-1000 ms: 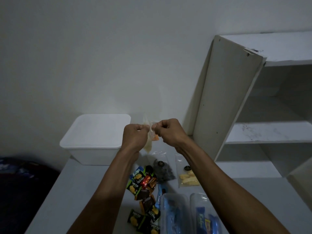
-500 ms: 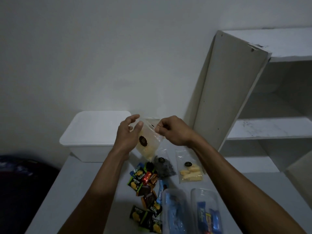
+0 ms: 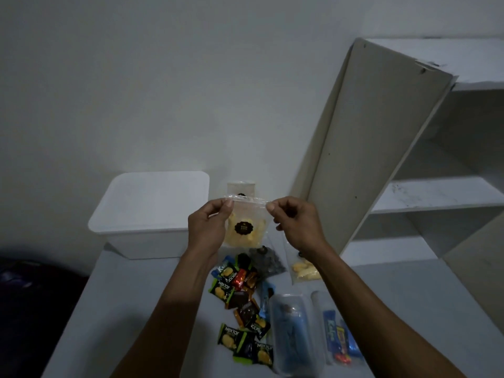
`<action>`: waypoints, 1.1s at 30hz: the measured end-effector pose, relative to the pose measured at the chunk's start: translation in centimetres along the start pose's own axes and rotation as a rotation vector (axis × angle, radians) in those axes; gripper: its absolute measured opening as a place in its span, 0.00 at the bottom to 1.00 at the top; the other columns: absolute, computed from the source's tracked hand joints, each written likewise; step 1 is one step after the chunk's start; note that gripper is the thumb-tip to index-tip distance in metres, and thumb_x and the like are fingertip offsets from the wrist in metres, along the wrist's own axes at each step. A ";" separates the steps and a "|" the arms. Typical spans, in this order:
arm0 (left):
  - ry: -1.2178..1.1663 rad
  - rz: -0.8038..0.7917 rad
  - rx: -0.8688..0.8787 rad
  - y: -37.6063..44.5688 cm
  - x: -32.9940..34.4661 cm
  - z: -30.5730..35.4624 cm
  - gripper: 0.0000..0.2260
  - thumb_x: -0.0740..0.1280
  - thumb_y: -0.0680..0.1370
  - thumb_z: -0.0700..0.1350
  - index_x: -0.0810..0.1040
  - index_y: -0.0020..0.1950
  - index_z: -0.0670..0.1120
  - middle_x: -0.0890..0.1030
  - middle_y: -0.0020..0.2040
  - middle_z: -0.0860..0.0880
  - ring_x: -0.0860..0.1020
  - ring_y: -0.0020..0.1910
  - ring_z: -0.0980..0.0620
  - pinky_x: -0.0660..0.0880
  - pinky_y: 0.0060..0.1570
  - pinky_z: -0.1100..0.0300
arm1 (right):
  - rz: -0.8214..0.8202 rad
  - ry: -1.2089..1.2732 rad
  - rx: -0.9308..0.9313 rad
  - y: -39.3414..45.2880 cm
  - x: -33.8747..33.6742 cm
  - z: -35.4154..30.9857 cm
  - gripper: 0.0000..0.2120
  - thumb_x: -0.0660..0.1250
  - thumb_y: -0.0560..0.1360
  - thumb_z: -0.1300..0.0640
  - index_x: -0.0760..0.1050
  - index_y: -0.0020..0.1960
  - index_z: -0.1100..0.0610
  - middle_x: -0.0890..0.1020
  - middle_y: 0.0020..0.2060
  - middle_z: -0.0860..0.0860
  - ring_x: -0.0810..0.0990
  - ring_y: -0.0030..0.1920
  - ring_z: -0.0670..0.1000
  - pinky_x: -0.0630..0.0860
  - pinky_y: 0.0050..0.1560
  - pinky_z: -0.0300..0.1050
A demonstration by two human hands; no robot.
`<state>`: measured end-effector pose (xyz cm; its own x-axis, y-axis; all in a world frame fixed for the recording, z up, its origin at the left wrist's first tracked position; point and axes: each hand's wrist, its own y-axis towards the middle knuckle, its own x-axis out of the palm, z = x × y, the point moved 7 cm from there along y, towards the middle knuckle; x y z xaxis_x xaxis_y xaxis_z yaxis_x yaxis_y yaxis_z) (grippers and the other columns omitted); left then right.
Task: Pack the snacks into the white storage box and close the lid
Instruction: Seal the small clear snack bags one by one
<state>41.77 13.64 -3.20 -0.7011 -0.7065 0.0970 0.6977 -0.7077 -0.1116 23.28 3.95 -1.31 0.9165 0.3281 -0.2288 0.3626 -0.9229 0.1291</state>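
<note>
Table | both hands' fingers pinch snack pouch — upright, top edge level

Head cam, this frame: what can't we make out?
- White storage box: lid on, contents hidden.
- Clear pouch pinched by left hand and right hand: label text too small.
- Second pouch behind it: mostly hidden.
- Clear tubs: cut by bottom edge.
</note>
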 end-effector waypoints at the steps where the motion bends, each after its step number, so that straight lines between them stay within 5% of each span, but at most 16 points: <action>1: 0.024 0.014 0.023 0.0 -0.1 -0.3 0.01 0.72 0.75 0.46 0.83 0.45 0.50 0.82 0.43 0.54 0.78 0.42 0.59 0.75 0.43 0.64 | 0.035 0.019 0.017 -0.2 -0.1 0.5 0.07 0.72 0.76 0.55 0.83 0.44 0.59 0.84 0.38 0.59 0.79 0.35 0.47 0.81 0.36 0.43; 15: 0.163 0.029 -0.002 6.1 7.8 -5.9 0.06 0.74 0.73 0.49 0.85 0.50 0.51 0.85 0.45 0.53 0.83 0.46 0.54 0.80 0.53 0.51 | 0.238 -0.002 0.173 6.5 -4.4 8.1 0.06 0.72 0.76 0.57 0.83 0.44 0.59 0.84 0.37 0.54 0.80 0.37 0.47 0.80 0.38 0.39; 19: 0.194 0.046 0.004 10.8 11.9 -7.3 0.08 0.74 0.73 0.49 0.85 0.50 0.48 0.85 0.45 0.49 0.84 0.44 0.52 0.81 0.51 0.47 | 0.290 -0.020 0.196 12.2 -5.7 11.5 0.05 0.73 0.75 0.55 0.82 0.42 0.55 0.84 0.36 0.51 0.81 0.37 0.47 0.83 0.43 0.51; 25: 0.247 0.088 -0.006 17.4 16.5 -11.7 0.04 0.74 0.73 0.49 0.85 0.44 0.51 0.85 0.39 0.50 0.83 0.40 0.53 0.80 0.52 0.47 | 0.357 -0.098 0.280 19.0 -6.1 17.7 0.07 0.73 0.74 0.51 0.82 0.41 0.53 0.84 0.35 0.47 0.83 0.40 0.50 0.81 0.44 0.48; 27: 0.183 0.105 -0.088 19.0 17.3 -13.8 0.01 0.74 0.73 0.46 0.85 0.42 0.50 0.84 0.40 0.48 0.82 0.39 0.56 0.79 0.48 0.55 | 0.367 -0.112 0.321 20.6 -5.7 20.0 0.08 0.73 0.74 0.50 0.81 0.40 0.54 0.84 0.35 0.47 0.83 0.39 0.50 0.80 0.44 0.46; 33: 0.182 0.163 -0.155 21.9 18.5 -17.8 0.02 0.73 0.74 0.40 0.84 0.46 0.43 0.83 0.39 0.49 0.80 0.36 0.55 0.79 0.45 0.57 | 0.416 -0.083 0.386 23.0 -4.7 25.0 0.06 0.74 0.73 0.54 0.81 0.39 0.55 0.82 0.33 0.46 0.78 0.34 0.44 0.77 0.43 0.42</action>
<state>41.44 -14.74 -21.43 -0.6064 -0.7872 -0.1122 0.7822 -0.5652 -0.2621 23.09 -23.84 -21.43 0.9469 -0.0807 -0.3111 -0.1277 -0.9828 -0.1336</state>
